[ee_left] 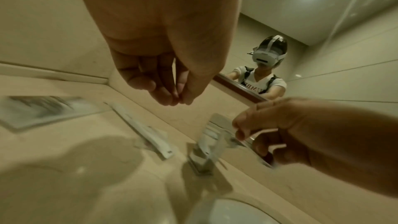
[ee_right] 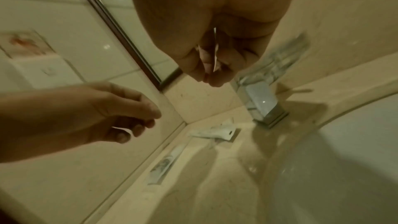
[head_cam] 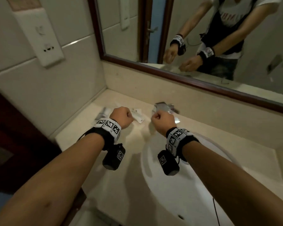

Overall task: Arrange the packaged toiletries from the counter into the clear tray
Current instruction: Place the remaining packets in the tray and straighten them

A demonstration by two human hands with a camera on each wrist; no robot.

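Both hands hover over the beige counter point(head_cam: 88, 132). My right hand point(head_cam: 162, 121) pinches a thin clear piece between curled fingers, apparently the rim of the clear tray point(head_cam: 166, 109), whose edge point(ee_right: 215, 52) shows in the wrist view. My left hand point(head_cam: 121, 117) hangs above the packets with fingers point(ee_left: 163, 89) loosely bent and nothing in them. White flat packets point(head_cam: 138, 117) lie on the counter between the hands, and they show again in both wrist views point(ee_left: 150, 134) point(ee_right: 219, 132). A silvery packet point(head_cam: 104, 112) lies further left by the wall.
A chrome faucet point(ee_right: 262, 105) stands behind the white sink basin point(head_cam: 178, 193). The framed mirror point(head_cam: 203, 38) runs along the back wall. A socket panel point(head_cam: 44, 46) is on the left tiled wall. The counter ends at a dark edge on the left.
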